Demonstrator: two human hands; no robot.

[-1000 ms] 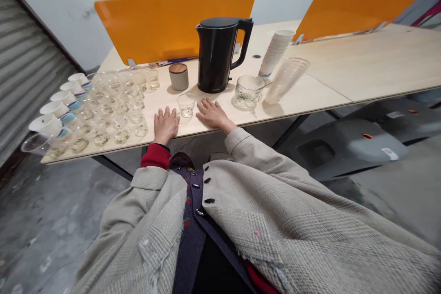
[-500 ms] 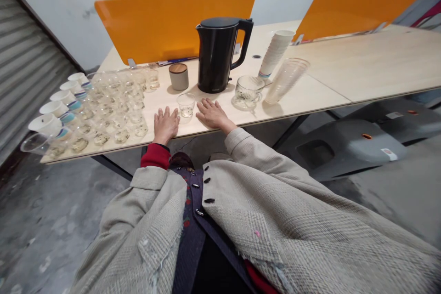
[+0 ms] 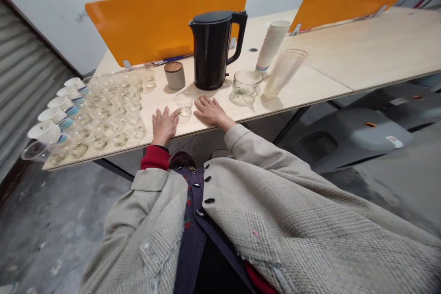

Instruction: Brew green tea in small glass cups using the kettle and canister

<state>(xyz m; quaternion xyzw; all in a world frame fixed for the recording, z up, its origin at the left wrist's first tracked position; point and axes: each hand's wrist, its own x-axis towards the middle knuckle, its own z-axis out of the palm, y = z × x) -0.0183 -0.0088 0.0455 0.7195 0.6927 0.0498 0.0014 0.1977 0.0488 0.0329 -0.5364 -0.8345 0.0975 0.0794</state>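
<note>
So, starting at the left edge of the pale wooden table (image 3: 344, 64): five white paper cups with blue bands (image 3: 51, 115) in a row, then a crowd of little clear cups (image 3: 113, 110), too see-through to count properly. Next is the left hand (image 3: 164, 124), flat on the tabletop, fingers spread, holding nothing. One small clear plastic cup (image 3: 183, 103) stands upright between the two hands, close to both but touching neither, with a bit of liquid in the bottom. I reckon it's very light, thin-walled and easy to crush or tip, so a gentle pinch round the sides near the rim is best. The right hand (image 3: 211, 112) is also flat and empty. Behind are one grey round canister with a wooden lid (image 3: 174, 75) and one black electric kettle (image 3: 212, 50). Further right are one ribbed glass mug (image 3: 245, 83) and two leaning cup stacks (image 3: 284, 71).
</note>
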